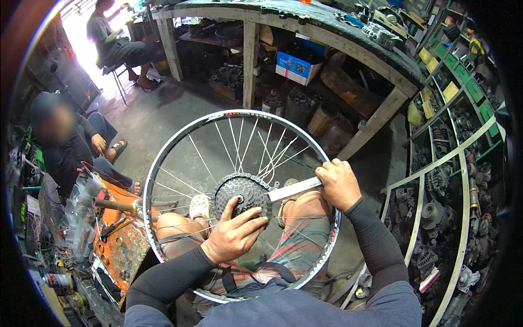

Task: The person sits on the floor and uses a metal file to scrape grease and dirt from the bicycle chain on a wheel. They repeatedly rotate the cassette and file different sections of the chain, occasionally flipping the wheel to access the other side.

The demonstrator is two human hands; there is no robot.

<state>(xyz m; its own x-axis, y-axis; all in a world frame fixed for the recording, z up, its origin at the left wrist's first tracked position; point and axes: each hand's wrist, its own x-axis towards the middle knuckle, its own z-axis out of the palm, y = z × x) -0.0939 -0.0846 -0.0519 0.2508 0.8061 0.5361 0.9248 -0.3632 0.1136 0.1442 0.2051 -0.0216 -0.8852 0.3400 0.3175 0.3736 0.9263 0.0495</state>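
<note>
Right grip (339,183) clamped on silver flat metal bar (296,189); left grip (235,231) apart, touching dark round toothed sprocket stack (251,191). Risk: loosely seated bar could slip.

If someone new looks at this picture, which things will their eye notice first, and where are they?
Probably the big spoked wheel first, in the middle, with the left hand on its dark sprockets. Next, the flat silver bar in the right hand, right of centre, its far end at the sprockets' edge. Then perhaps the bright opening at the upper left.
</note>
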